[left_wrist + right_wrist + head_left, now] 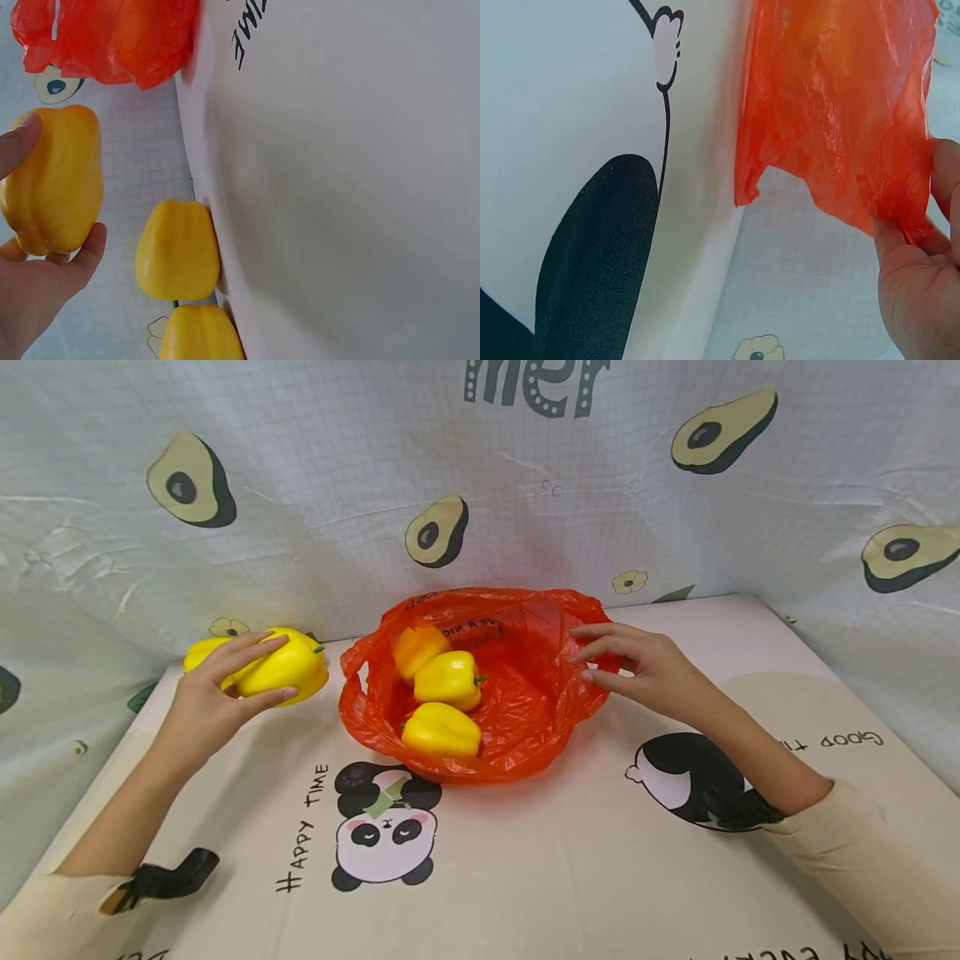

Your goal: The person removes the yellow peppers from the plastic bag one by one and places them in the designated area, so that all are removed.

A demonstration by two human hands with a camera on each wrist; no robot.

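My left hand [206,689] grips a yellow bell pepper [283,668], fingers over the top and thumb on the near side, above the table left of the bag. The left wrist view shows this pepper [56,180] between thumb and fingers. A red plastic bag [517,768] lies spread wide on the table with several yellow bell peppers [447,681] inside, on its left side. My right hand [660,672] pinches the bag's right rim, and in the right wrist view the red film [900,180] runs between thumb and fingers.
Two more yellow bell peppers [178,251] stand at the table's far left edge, partly hidden behind the left hand in the head view. A white patterned sheet [322,460] hangs right behind the table. Panda prints [386,843] mark the tabletop.
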